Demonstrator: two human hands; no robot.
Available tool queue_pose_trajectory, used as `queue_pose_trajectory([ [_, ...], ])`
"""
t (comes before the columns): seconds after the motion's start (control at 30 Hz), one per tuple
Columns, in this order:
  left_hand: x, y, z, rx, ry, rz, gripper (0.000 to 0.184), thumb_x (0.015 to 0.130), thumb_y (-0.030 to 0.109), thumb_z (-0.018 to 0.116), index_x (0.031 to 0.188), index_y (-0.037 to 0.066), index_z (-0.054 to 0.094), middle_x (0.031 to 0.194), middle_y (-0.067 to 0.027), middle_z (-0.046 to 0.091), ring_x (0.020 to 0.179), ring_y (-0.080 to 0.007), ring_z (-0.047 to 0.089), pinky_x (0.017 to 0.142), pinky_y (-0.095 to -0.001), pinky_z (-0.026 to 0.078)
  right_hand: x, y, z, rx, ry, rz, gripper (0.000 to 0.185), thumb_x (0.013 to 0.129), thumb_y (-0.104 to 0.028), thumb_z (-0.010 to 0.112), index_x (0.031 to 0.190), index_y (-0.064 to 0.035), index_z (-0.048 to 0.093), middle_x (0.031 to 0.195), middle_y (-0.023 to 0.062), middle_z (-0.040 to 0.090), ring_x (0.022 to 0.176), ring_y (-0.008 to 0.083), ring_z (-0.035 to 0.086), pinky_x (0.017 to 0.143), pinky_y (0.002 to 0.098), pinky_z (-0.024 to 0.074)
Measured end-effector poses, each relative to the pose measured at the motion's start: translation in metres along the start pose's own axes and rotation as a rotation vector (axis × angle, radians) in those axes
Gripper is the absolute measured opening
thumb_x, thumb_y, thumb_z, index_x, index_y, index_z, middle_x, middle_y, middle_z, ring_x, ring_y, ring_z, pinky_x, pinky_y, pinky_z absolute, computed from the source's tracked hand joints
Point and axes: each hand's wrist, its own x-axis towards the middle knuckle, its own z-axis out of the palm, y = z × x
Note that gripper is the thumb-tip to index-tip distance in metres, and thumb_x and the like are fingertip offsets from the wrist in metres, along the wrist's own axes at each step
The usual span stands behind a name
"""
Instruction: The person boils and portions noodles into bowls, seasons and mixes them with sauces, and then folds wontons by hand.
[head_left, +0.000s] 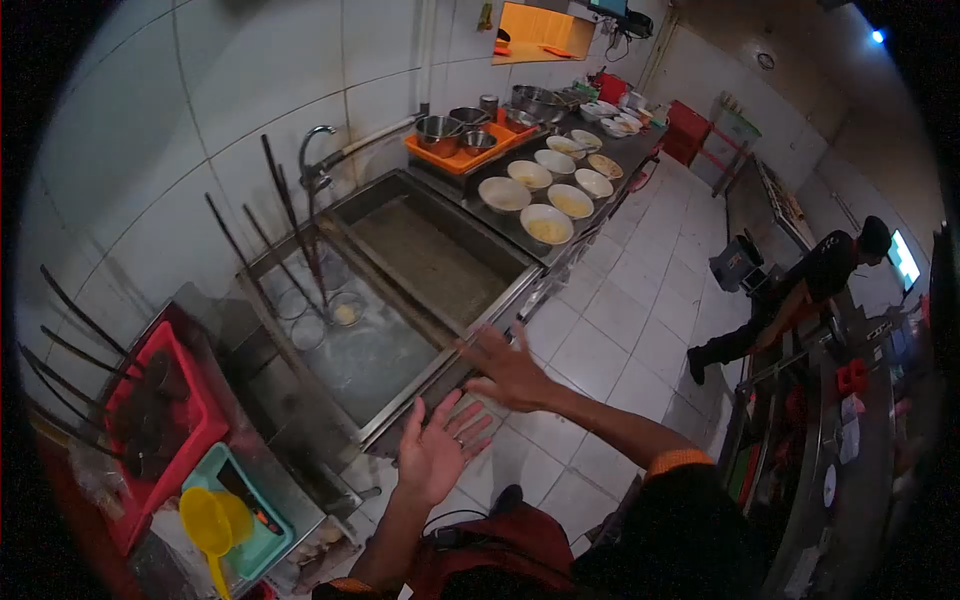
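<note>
My left hand (437,452) is open, palm up with the fingers spread, just in front of the cooker's near metal edge. Above and right of it, my right hand (508,372) is also open, fingers apart, over the front edge near the divider. Neither hand holds anything. Closest to them is a steaming basin of cloudy water (375,368), where several long-handled strainers (346,310) stand, one with pale noodles inside. Beside it lies a second basin (430,250) of murky liquid. A faucet (312,160) rises behind both.
Several bowls (548,226) with pale food line the counter at right, near an orange tray (460,150) of metal pots. At left are a red tray (200,400) of strainers and a teal tray (275,545) with a yellow ladle (215,520). A person (820,280) stands at far right.
</note>
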Motion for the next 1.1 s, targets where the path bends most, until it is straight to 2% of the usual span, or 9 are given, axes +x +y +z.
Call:
queue_pose_trajectory([
  [0.07, 0.054, -0.028, 0.021, 0.193, 0.144, 0.157, 0.050, 0.090, 0.049, 0.044, 0.119, 0.008, 0.050, 0.124, -0.0162, 0.046, 0.114, -0.0324, 0.046, 0.093, -0.0421, 0.038, -0.054, 0.123, 0.018, 0.401, 0.127, 0.486, 0.054, 0.092, -0.038, 0.048, 0.134, -0.0076, 0.031, 0.110, 0.0240, 0.056, 0.093, 0.0304, 0.062, 0.079, 0.0409, 0.0477],
  [0.13, 0.108, -0.046, 0.025, 0.250, 0.224, 0.151, 0.048, 0.090, 0.047, 0.046, 0.117, 0.008, 0.051, 0.121, -0.0153, 0.048, 0.111, -0.0312, 0.048, 0.091, -0.0411, 0.040, -0.074, 0.207, -0.002, 0.780, 0.175, 0.757, 0.059, 0.093, -0.041, 0.043, 0.134, -0.0027, 0.024, 0.084, 0.0182, 0.063, 0.076, 0.0284, 0.064, 0.068, 0.0376, 0.0518],
  [0.33, 0.244, -0.080, 0.033, 0.462, 0.372, 0.277, 0.039, 0.091, 0.035, 0.050, 0.116, 0.005, 0.052, 0.106, -0.0105, 0.057, 0.094, -0.0248, 0.058, 0.080, -0.0348, 0.045, 0.003, 0.445, 0.021, 1.558, 0.427, 0.940, 0.059, 0.094, -0.031, 0.045, 0.134, -0.0006, 0.013, 0.090, 0.0242, 0.060, 0.077, 0.0302, 0.064, 0.069, 0.0388, 0.0553],
  [0.43, 0.312, -0.085, 0.065, 0.518, 0.388, 0.483, 0.032, 0.092, 0.027, 0.050, 0.112, 0.002, 0.054, 0.098, -0.0108, 0.059, 0.087, -0.0222, 0.059, 0.076, -0.0335, 0.046, 0.064, 0.535, 0.059, 1.773, 0.247, 0.855, 0.055, 0.095, -0.024, 0.044, 0.131, 0.0041, 0.014, 0.099, 0.0276, 0.056, 0.084, 0.0313, 0.063, 0.074, 0.0385, 0.0550],
  [0.57, 0.414, -0.077, 0.135, 0.676, -0.257, 0.601, 0.027, 0.093, 0.015, 0.047, 0.107, -0.005, 0.058, 0.098, -0.0150, 0.059, 0.086, -0.0188, 0.055, 0.078, -0.0311, 0.043, 0.104, 0.595, 0.100, 2.010, 0.211, 0.739, 0.039, 0.091, -0.014, 0.044, 0.122, 0.0084, 0.036, 0.109, 0.0214, 0.056, 0.092, 0.0296, 0.061, 0.080, 0.0387, 0.0542],
  [0.7, 0.502, -0.061, 0.243, 0.353, -0.723, 0.535, 0.031, 0.086, 0.019, 0.056, 0.108, -0.002, 0.060, 0.101, -0.0150, 0.057, 0.092, -0.0200, 0.053, 0.079, -0.0318, 0.042, 0.120, 0.599, 0.074, 1.721, 0.206, 1.044, 0.035, 0.089, -0.014, 0.044, 0.116, 0.0089, 0.045, 0.106, 0.0193, 0.058, 0.087, 0.0251, 0.063, 0.068, 0.0340, 0.0573],
  [0.8, 0.555, -0.059, 0.288, 0.259, -0.814, 0.740, 0.025, 0.082, 0.016, 0.063, 0.099, -0.002, 0.061, 0.090, -0.0119, 0.056, 0.077, -0.0168, 0.054, 0.068, -0.0280, 0.044, 0.138, 0.629, 0.045, 1.648, 0.093, 0.974, 0.037, 0.088, -0.014, 0.044, 0.118, 0.0068, 0.045, 0.104, 0.0192, 0.059, 0.080, 0.0242, 0.064, 0.060, 0.0337, 0.0576],
  [1.0, 0.613, -0.069, 0.322, 0.339, -0.458, 0.826, 0.025, 0.080, 0.019, 0.066, 0.085, -0.005, 0.062, 0.086, -0.0142, 0.057, 0.073, -0.0204, 0.056, 0.064, -0.0304, 0.046, 0.243, 0.683, 0.000, 0.997, 0.047, 0.280, 0.041, 0.086, -0.008, 0.045, 0.122, 0.0080, 0.037, 0.093, 0.0233, 0.061, 0.067, 0.0278, 0.067, 0.052, 0.0332, 0.0559],
  [1.1, 0.661, -0.083, 0.312, 0.498, -0.218, 1.227, 0.041, 0.075, 0.028, 0.072, 0.095, -0.005, 0.059, 0.085, -0.0156, 0.057, 0.073, -0.0233, 0.058, 0.061, -0.0345, 0.048, 0.282, 0.701, 0.027, 0.603, 0.142, 0.025, 0.049, 0.080, -0.002, 0.048, 0.128, 0.0026, 0.037, 0.092, 0.0251, 0.062, 0.073, 0.0350, 0.066, 0.060, 0.0402, 0.0521],
])
